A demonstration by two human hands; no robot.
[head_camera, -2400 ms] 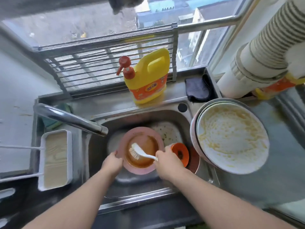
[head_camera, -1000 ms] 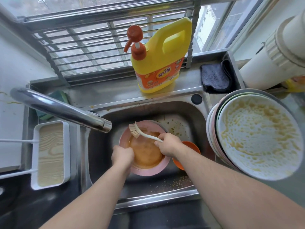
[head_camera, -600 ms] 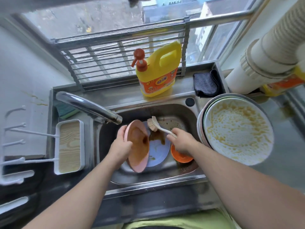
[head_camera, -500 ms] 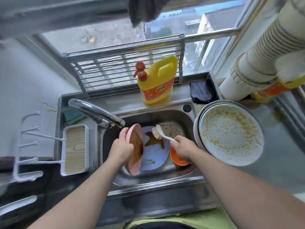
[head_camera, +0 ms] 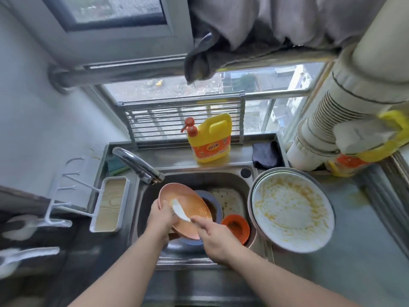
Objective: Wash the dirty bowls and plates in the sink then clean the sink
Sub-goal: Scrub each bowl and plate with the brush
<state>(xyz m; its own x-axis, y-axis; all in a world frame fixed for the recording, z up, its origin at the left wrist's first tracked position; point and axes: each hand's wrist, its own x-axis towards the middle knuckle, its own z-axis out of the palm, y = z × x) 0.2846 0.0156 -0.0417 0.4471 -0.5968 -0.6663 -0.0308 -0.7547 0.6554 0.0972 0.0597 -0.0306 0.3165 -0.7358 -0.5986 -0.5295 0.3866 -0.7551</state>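
Since the earlier frame I note the pink plate (head_camera: 183, 209) has been turned from edge-on to face upward, and the dish brush (head_camera: 179, 211) has come onto its inner face. My left hand (head_camera: 161, 220) grips the plate's near-left rim, fingers curled round it, holding it tilted above the sink (head_camera: 240, 185). My right hand (head_camera: 213, 237) is closed round the brush handle, bristle end toward the plate's left side. Beneath the plate, inside the sink, lies a blue plate (head_camera: 218, 209); an orange bowl (head_camera: 235, 227) sits at the sink's right side. Soiled white plates (head_camera: 292, 213) are stacked on the counter just right of the sink. Yellow detergent bottle (head_camera: 209, 138) stands on the ledge behind the sink.
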